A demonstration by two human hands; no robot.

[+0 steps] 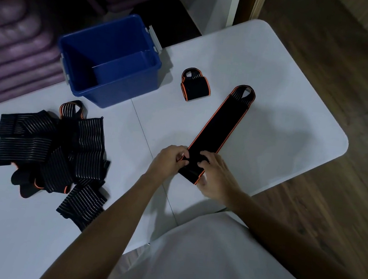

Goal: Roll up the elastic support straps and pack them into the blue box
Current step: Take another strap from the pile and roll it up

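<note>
A long black strap with orange edging (219,123) lies stretched out on the white table (280,86), its looped end pointing away from me. My left hand (170,160) pinches the near end at its left edge. My right hand (214,175) grips the same end from the right, fingers curled over the folded part. One rolled strap (195,86) lies beside the blue box (108,62), which stands open at the back left and looks empty. A heap of several loose black ribbed straps (58,152) lies on the left.
The table's rounded right edge drops to a wooden floor (353,68). Stacked purple mats (14,44) fill a shelf behind the box. My light shirt covers the near bottom of the view.
</note>
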